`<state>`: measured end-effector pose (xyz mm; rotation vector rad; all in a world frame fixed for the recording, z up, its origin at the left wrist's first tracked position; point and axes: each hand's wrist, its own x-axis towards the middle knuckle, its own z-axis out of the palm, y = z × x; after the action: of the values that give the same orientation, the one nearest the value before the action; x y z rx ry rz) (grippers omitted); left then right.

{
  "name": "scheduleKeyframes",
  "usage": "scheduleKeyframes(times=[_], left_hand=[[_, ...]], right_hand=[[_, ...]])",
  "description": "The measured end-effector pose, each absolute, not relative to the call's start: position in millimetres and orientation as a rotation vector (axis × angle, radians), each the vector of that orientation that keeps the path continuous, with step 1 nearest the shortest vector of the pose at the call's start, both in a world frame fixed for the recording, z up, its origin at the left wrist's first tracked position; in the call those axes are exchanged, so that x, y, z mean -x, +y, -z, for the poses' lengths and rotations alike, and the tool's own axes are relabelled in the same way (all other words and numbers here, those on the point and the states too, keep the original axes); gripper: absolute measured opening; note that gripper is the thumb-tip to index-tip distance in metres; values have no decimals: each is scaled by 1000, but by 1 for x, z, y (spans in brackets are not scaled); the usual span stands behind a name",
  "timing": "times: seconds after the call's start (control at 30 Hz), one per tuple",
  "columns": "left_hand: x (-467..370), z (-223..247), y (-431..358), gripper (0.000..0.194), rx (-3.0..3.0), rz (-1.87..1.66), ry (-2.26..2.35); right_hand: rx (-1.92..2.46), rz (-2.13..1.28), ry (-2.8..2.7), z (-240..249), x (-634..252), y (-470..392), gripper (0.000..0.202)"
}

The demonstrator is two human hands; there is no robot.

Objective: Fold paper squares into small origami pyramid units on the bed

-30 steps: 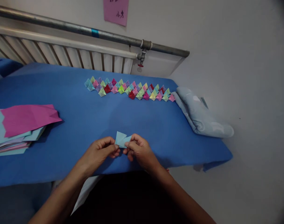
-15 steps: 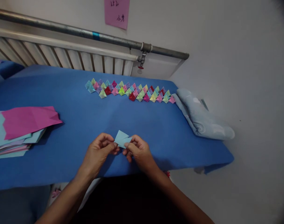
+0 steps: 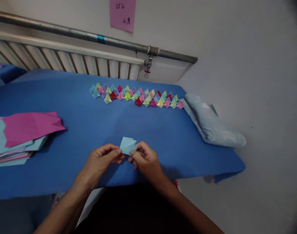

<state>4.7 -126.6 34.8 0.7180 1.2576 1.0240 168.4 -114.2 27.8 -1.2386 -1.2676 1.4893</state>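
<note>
A small piece of light blue folded paper (image 3: 127, 145) is held up between my two hands, over the near part of the blue-covered table (image 3: 90, 126). My left hand (image 3: 106, 156) pinches its lower left corner between thumb and fingers. On the other side my right hand (image 3: 145, 157) grips the lower right edge, thumb on top. Pointed flaps stand out at the paper's top and right; the fingers hide its lower edge. Farther back lie rows of small folded paper pieces (image 3: 138, 96) in pink, green, blue, red and yellow.
To the left is a stack of coloured paper sheets (image 3: 17, 152) with a crumpled magenta sheet (image 3: 33, 127) on top. A folded grey-blue blanket (image 3: 209, 123) lies at the right end. Behind the table run a white radiator (image 3: 77, 61) and a metal pipe (image 3: 65, 32).
The flaps of the light blue paper have shifted: the upper flap now lies closer to the right-hand one, and the notch between them is narrower. Both hands keep their pinch.
</note>
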Motion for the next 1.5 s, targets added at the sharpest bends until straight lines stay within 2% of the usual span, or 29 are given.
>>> scheduleKeyframes(times=[0.8,1.1,1.33,1.5], left_hand=[[-11,-36,-129,26,-967,-1146,1486],[-11,-36,-129,33,-865,-1233,1377],[-12,-40,-131,37,-903,-1271,1402],[-14,-41,-132,37,-891,-1269,1371]], right_hand=[[1138,-1639,-1001,-29,-157,-110,18],[1131,-1630,-934,-31,-157,-110,26],[1094,-1802,-706,-29,-161,-103,42],[1137,-1931,-811,-31,-160,-99,28]])
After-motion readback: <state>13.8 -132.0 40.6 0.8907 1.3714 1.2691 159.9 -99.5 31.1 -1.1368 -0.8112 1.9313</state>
